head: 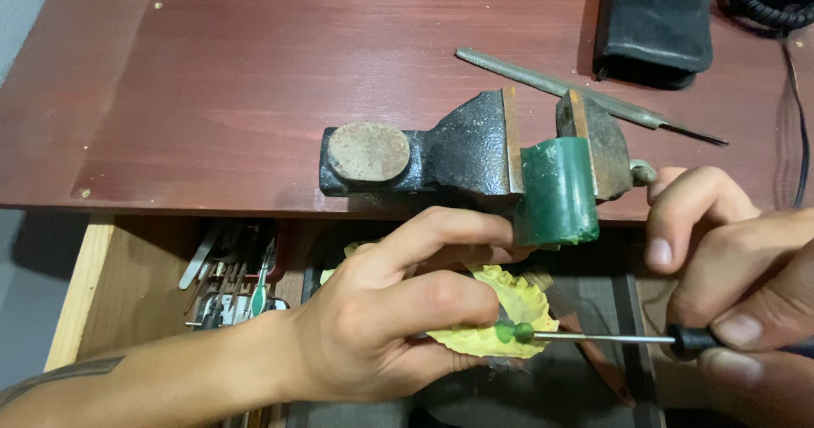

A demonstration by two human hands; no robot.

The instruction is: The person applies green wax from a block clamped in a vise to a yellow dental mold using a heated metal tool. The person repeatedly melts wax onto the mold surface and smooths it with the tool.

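My left hand [398,309] grips a yellow dental cast [500,309] with rows of moulded teeth, holding it over the open drawer. My right hand [738,258] pinches the black handle of a thin metal wax tool [610,338], held level. Its tip touches a small green wax blob [514,332] on the front of the cast. Just above, a black bench vise [458,152] on the table edge clamps a green wax block [555,191] between its rusty jaws.
A long metal file [577,93] lies on the reddish wooden table [212,80] behind the vise. A black pouch [653,21] sits at the back right beside a coiled black cord [767,0]. The wooden drawer holds several small tools [229,284] at left.
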